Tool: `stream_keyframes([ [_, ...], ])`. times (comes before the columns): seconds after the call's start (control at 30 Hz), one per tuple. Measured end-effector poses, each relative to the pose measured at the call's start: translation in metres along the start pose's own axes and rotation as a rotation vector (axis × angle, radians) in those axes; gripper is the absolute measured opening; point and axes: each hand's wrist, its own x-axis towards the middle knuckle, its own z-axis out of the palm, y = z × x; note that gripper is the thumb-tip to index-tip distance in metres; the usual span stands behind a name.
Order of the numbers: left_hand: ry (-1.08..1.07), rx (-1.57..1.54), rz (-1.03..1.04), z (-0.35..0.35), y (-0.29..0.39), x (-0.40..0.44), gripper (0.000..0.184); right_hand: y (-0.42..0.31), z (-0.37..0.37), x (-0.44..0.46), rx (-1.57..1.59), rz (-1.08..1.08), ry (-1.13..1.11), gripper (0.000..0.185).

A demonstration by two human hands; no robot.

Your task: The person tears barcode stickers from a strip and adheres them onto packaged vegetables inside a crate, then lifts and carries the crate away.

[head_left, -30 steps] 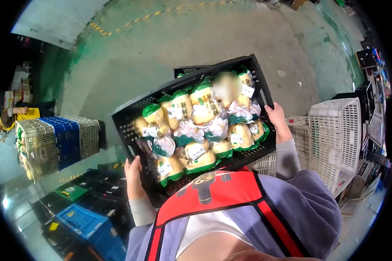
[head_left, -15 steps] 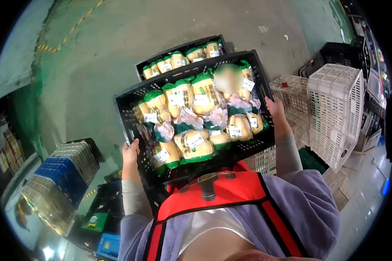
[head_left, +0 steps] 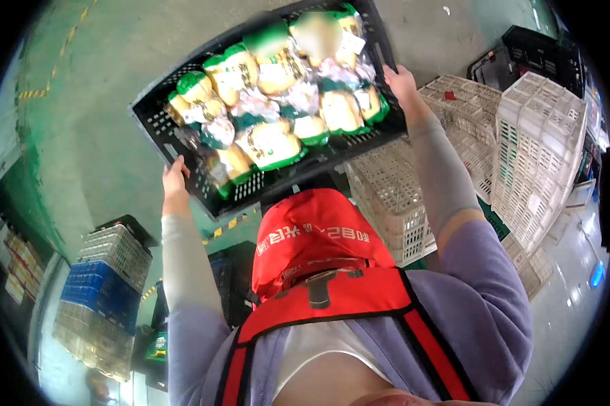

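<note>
Both of my hands hold a black plastic crate (head_left: 312,162) out in front of me, tilted with its right end farther up in view. My left hand (head_left: 174,174) is closed on the left end wall. My right hand (head_left: 401,82) grips the right end wall. Inside lie rows of plastic-bagged pale yellow produce (head_left: 270,141) with green ends, dark print and white labels. Pinkish-white bag ends (head_left: 254,105) bunch along the middle. Part of the load is blurred at the top.
White slatted crates (head_left: 538,135) stand stacked on the right, with lower ones (head_left: 389,193) beside my apron. A black crate (head_left: 542,51) is farther back. To the left stands a stack with a blue crate (head_left: 102,291). Yellow-black tape (head_left: 58,57) marks the green floor.
The held crate has moved up and left in view, away from my body, as my arms stretched out. The second black crate behind it no longer shows. More of my red apron is visible.
</note>
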Motion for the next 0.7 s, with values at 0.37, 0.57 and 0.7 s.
stream_keyframes([
  [0.37,0.236,0.498,0.087,-0.025,-0.066,0.041,0.06,-0.005,0.012,-0.065,0.315,-0.03,0.406,0.052],
  [0.57,0.337,0.838,0.083,0.008,-0.048,-0.016,0.066,0.042,0.039,-0.185,0.58,0.216,0.533,0.056],
  [0.7,-0.105,1.094,-0.248,-0.036,-0.044,0.043,0.062,0.029,0.076,-0.224,1.001,0.434,0.113,0.067],
])
